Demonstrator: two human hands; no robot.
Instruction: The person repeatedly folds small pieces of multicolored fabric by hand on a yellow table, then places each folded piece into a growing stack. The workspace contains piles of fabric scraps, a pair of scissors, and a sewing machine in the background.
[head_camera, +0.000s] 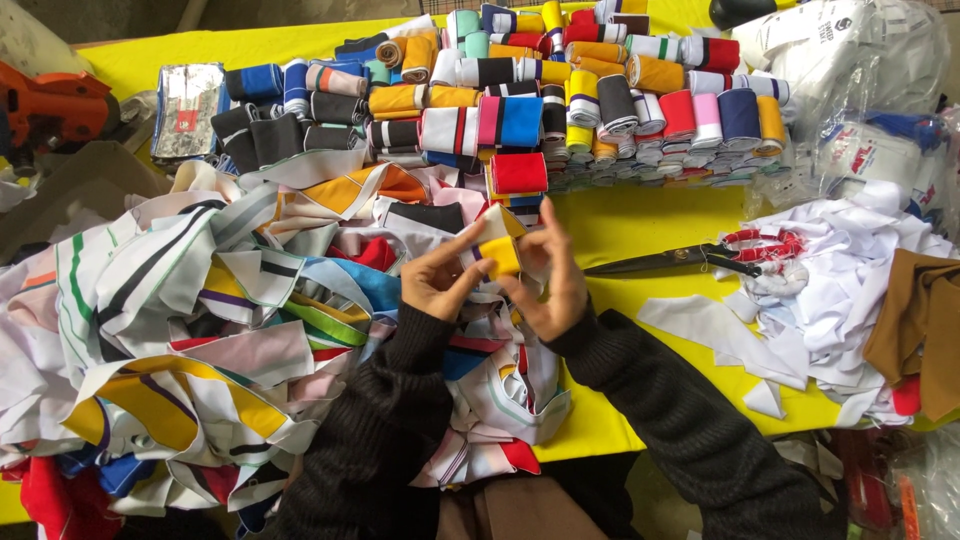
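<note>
Both my hands meet at the middle of the yellow table (640, 225). My left hand (435, 278) and my right hand (550, 280) together hold a small roll of striped fabric band (500, 248), yellow with white and dark edges. The fingers of both hands curl around it. Right beneath my hands lies a big loose heap of striped fabric strips (200, 300). Beyond them stand stacked rolled bands (520, 110) in many colours.
Black scissors with red-wrapped handles (700, 258) lie to the right of my hands. White fabric scraps (830, 280) and a brown cloth (925, 320) pile at the right. Plastic bags (860, 70) sit far right, an orange tool (50, 105) far left.
</note>
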